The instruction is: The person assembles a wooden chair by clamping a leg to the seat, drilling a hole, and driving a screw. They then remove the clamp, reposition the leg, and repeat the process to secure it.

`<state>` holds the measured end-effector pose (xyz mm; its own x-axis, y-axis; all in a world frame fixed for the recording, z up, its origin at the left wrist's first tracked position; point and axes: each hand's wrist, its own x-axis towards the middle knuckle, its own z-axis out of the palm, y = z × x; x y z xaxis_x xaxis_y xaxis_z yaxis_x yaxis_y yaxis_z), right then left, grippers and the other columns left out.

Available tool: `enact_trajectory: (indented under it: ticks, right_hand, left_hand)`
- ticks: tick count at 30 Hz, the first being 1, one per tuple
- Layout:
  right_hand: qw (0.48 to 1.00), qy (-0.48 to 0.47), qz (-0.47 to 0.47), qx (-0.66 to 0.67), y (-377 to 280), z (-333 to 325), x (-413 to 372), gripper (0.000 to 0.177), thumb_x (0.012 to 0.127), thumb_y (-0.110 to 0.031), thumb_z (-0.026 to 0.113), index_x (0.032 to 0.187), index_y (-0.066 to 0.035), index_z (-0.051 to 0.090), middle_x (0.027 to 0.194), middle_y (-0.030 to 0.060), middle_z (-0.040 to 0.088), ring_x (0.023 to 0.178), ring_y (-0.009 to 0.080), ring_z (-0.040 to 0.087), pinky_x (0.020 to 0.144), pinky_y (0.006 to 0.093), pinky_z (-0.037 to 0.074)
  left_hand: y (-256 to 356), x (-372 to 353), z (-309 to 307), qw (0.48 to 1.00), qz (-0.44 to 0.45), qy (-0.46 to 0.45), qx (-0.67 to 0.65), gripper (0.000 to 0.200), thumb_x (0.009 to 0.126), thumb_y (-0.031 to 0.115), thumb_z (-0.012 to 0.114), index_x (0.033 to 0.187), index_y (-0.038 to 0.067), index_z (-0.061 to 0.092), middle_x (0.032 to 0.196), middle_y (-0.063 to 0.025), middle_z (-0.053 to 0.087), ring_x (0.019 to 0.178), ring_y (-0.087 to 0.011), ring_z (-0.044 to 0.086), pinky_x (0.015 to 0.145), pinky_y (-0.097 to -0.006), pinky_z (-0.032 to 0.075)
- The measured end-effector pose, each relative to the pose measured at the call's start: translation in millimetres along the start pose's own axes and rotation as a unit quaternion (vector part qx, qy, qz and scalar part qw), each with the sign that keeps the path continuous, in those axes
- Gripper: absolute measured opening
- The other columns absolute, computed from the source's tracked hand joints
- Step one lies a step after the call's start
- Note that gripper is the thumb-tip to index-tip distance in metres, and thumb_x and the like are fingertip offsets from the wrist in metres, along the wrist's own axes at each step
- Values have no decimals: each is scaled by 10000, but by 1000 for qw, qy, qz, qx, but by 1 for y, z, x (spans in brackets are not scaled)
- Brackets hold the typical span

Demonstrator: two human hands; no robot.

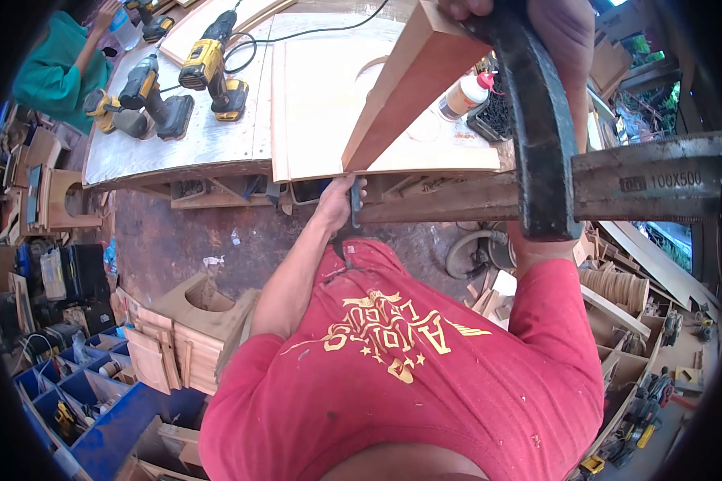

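A bar clamp marked 100X500 lies across the right side, its steel bar running from near my face to the table edge. My left hand is closed around the fixed jaw at the bar's far end, right at the table's front edge. My right hand is high up, wrapped around the black sliding arm of the clamp, its fingertips by the top of a wooden board. The board stands up from a pale wooden panel on the table, its lower end close to my left hand.
Yellow cordless drills stand on the worktable at left. A glue bottle with a red cap is behind the board. A person in a green shirt is at the far left. Wooden boxes and blue bins sit lower left.
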<state>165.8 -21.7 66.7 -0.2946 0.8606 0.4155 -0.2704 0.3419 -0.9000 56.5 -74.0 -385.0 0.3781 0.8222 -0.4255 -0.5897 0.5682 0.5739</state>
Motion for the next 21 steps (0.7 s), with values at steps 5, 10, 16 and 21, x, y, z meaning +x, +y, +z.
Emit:
enact_trajectory:
  ticks: [5,10,16,21]
  right_hand:
    - [998,23,-6,-55,-2,-4,2,350,953,-349,685,1072,-27,617,656,41,552,560,158,573,535,292,487]
    - [997,3,-10,-81,4,-21,2,437,953,-389,672,1152,-4,620,705,77,610,638,188,628,604,306,541]
    - [993,-112,-19,-27,29,-56,10,582,985,-456,620,1310,17,528,837,127,642,783,242,657,722,358,571]
    - [983,-165,-83,1,47,-62,0,699,1034,-584,423,1384,19,465,1037,145,655,990,247,657,899,403,546]
  left_hand:
    - [1,0,-1,1000,8,2,30,351,1050,293,562,1302,49,541,1039,-65,635,847,-142,611,688,-295,518]
    - [-3,-1,11,997,31,42,63,425,989,299,679,1311,59,541,996,-39,618,785,-110,602,594,-262,508]
    - [-1,-2,22,989,28,99,106,499,958,329,720,1319,41,531,1002,-51,622,718,-103,586,546,-250,491]
    - [-6,1,18,990,31,93,101,479,992,324,672,1346,41,515,1025,-59,624,747,-106,587,563,-252,497]
